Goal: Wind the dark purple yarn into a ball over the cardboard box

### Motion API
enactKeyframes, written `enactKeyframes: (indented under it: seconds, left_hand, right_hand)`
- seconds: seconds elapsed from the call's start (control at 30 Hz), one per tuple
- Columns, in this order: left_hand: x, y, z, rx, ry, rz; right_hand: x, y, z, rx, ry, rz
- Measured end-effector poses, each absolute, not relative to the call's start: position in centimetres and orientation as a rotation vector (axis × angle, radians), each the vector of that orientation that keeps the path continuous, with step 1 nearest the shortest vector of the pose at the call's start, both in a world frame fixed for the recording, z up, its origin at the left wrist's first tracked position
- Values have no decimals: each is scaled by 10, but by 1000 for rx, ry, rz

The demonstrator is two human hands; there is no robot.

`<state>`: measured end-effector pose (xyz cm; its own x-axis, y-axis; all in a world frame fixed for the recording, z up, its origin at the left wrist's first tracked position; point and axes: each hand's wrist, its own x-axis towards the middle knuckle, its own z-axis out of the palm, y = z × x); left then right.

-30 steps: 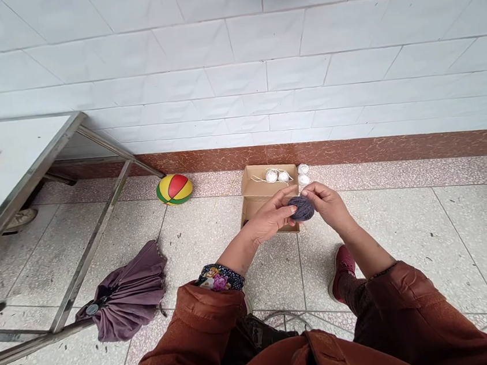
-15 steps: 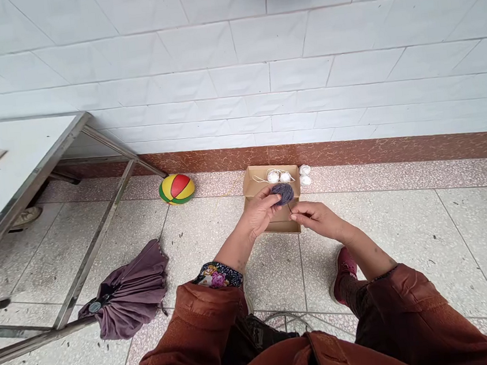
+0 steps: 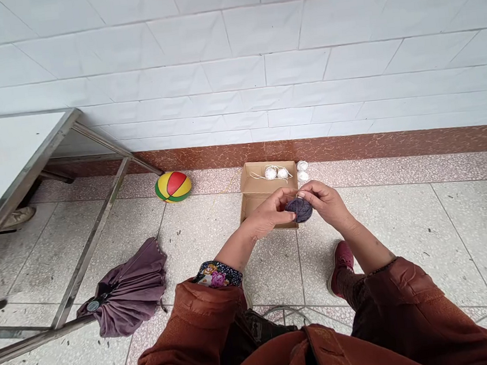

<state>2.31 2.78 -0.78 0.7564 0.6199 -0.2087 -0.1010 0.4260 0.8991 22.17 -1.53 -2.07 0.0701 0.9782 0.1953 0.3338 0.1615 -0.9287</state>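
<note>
- The left hand (image 3: 268, 215) grips the dark yarn ball (image 3: 303, 210) from its left side, with the thumb nearer and the fingers farther, probably so that the ball stays steady.
- The right hand (image 3: 328, 207) has its fingertips pinched together at the ball's far edge, seemingly on a strand (image 3: 297, 195); such a light hold suits a thin thread, I think.
- The dark yarn ball is held up, between both hands, above the right side of the open cardboard box (image 3: 254, 201).
- Two white balls (image 3: 271, 172) lie in the box's far part, whose low walls perhaps prevent rolling.
- More white balls (image 3: 302, 175) sit on the floor, just beside its right edge.
</note>
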Motion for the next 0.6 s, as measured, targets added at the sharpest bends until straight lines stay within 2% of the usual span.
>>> enactKeyframes:
  seconds: [0.17, 0.3, 0.43, 0.6]
  left_hand:
    - [25, 32, -10, 791, 605, 681]
    - [26, 36, -11, 763, 773, 791]
    - [27, 40, -13, 1055, 988, 816]
    - [27, 36, -16, 1375, 1028, 619]
  right_hand:
    - [219, -15, -34, -1398, -1549, 870]
    - [210, -20, -31, -1272, -1805, 921]
    - [206, -26, -17, -1098, -1936, 1010]
    - [216, -26, -7, -1131, -1698, 934]
